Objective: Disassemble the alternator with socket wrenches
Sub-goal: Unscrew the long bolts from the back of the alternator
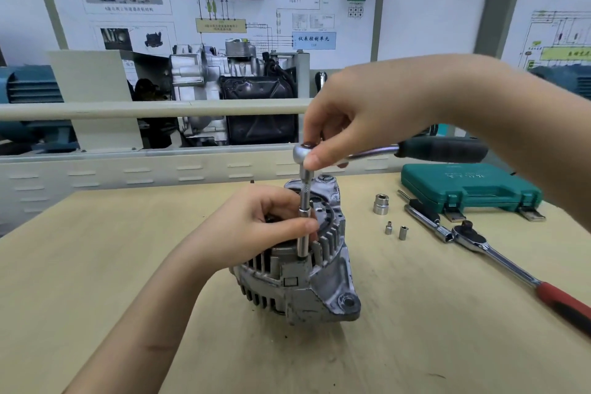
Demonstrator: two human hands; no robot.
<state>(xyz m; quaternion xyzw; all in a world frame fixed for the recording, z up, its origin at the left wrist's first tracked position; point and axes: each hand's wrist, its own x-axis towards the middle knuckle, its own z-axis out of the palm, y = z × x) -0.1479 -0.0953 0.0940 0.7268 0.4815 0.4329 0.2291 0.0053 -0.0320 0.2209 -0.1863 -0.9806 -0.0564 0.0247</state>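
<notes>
A grey finned alternator point(307, 285) stands on the wooden table point(128, 265). A small ratchet wrench point(441, 150) with a dark green handle sits on a vertical extension bar and socket point(303, 233) that stands upright on the alternator's housing. My right hand point(361, 115) pinches the ratchet head from above, handle pointing right. My left hand point(256, 224) rests on the alternator's top and pinches the extension bar between thumb and fingers.
To the right lie a large socket point(380, 203), two small sockets point(396, 230), a long red-handled ratchet point(511, 269) with an extension, and a shut green tool case point(470, 185). Behind the table runs a rail with an engine display and wall charts.
</notes>
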